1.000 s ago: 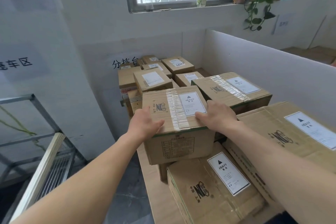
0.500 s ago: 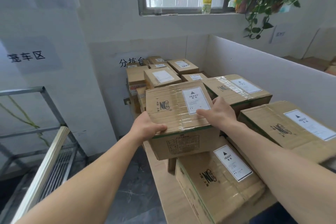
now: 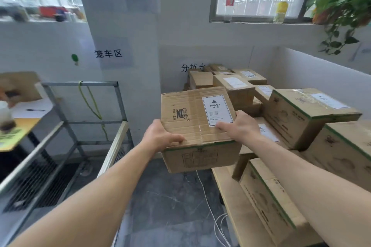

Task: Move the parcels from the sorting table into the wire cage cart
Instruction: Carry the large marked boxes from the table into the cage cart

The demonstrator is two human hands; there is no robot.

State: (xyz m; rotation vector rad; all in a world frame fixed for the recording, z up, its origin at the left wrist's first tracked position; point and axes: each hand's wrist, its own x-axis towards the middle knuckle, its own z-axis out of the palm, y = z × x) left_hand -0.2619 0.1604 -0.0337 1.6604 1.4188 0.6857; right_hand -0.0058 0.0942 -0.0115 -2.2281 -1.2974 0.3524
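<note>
Transfer is proceeding. At left, the wire cage cart (image 3: 80, 122) is standing. The left hand (image 3: 160, 136) is gripping the near corner of the HEAVY parcel (image 3: 192, 118), thumb on top, other fingers hidden beneath. The right hand (image 3: 239, 128) is clasping the opposite edge, fingers (image 3: 221, 126) curled over the top. The parcel is hanging just off the surface (image 3: 226, 190); next it likely needs swinging left over the cart's rail.

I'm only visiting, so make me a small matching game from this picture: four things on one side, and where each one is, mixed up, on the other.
Things:
1. HEAVY-labelled parcel
2. wire cage cart
3. yellow bottle
4. pen

Places:
A. on the window sill
B. on a sheet of paper
C. between the left hand and right hand
D. left of the sorting table

Pairs: 1-C, 2-D, 3-A, 4-B
</note>
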